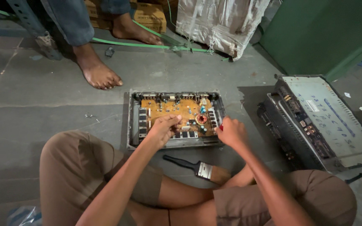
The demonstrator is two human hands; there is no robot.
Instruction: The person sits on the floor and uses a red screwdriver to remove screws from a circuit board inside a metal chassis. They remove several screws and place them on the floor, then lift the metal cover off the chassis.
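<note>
Item 1, nearest: crossed legs in brown shorts, seen at the bottom of the view, with both forearms extended forward over them.

Item 2: a paintbrush (194,166) with black handle and metal ferrule, laid on the grey floor (42,100) just in front of the legs, its bristles hidden behind a knee.

Item 3: the left hand (163,129), curled with fingertips pressed together over the front left part of the circuit board; whether anything is pinched cannot be told.

Item 4: the right hand (230,132), closed in a fist around a red-handled tool (221,127), of which only a sliver is shown, at the tray's right front corner.

Item 5: an orange-brown circuit board (177,111), seated in an open metal chassis (131,125) flat on the floor, directly ahead of the hands.

Item 6: a second electronic unit (327,121), lidded, placed to the right, apart from the chassis.

Item 7, farthest: another person's bare feet (99,73), green strapping (147,45), a wrapped bundle (221,21).
</note>
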